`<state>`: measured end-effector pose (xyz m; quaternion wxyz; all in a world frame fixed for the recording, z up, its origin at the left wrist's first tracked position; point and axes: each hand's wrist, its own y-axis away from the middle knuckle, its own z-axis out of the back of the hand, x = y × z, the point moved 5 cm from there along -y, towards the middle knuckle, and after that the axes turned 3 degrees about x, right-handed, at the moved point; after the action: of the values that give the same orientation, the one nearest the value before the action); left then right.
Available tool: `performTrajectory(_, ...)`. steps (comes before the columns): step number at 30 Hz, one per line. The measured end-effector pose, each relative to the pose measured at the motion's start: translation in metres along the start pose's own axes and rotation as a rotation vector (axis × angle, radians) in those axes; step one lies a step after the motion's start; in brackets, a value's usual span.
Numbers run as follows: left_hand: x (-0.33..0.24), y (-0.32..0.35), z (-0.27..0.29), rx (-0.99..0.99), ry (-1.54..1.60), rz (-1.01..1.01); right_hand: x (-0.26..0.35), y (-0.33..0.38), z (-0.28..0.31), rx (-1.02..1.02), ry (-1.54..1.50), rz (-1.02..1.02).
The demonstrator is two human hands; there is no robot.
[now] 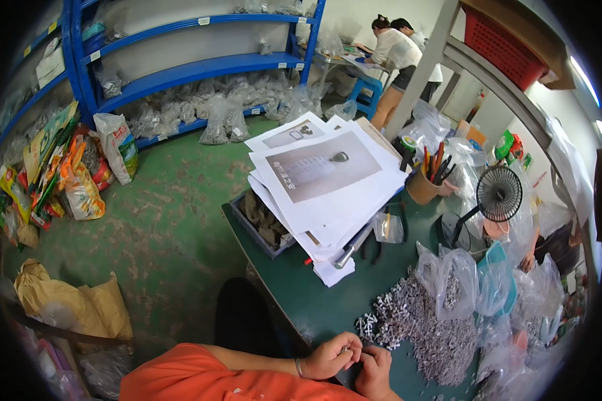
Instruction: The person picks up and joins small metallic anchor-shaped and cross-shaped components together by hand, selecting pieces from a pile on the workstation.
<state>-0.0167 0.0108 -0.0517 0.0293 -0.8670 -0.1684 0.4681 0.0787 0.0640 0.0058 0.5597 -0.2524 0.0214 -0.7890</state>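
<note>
My left hand point(332, 355) is closed, its fingers curled in a pinch at the table's near edge. Just beside it, my right hand point(374, 374) is closed too, with its fingertips close against the left ones. Whatever lies between the fingers is too small and hidden to make out. Right of and beyond the hands spreads a heap of small grey metal parts point(441, 344) on the green table point(274, 281). At the heap's left end lies a looser cluster of shinier small parts point(381, 317).
Printed sheets point(328, 194) overlap a grey bin point(269, 244) of dark pieces. Beyond the heap stand a small black fan point(498, 194), a pen holder point(422, 187) and clear plastic bags point(451, 281). Blue shelves point(207, 67) with bagged parts line the back, where two people lean over a table.
</note>
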Motion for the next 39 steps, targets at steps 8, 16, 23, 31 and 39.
performTrajectory(8,-0.025,-0.008,0.018,-0.223,0.303,0.106,-0.033,0.001,0.006,-0.181,-0.257,-0.111)
performTrajectory(16,-0.026,-0.006,0.015,-0.221,0.219,0.054,-0.058,0.022,0.042,-0.245,-0.328,-0.405)
performTrajectory(23,-0.023,-0.013,0.009,-0.205,0.257,0.068,-0.027,-0.022,0.048,-0.095,0.012,-0.012)
performTrajectory(31,-0.023,-0.007,0.013,-0.239,0.219,0.04,-0.039,-0.073,0.02,0.041,0.342,-0.116)
performTrajectory(39,-0.022,-0.008,0.012,-0.233,0.255,0.089,-0.035,-0.069,0.015,0.035,0.311,-0.014)
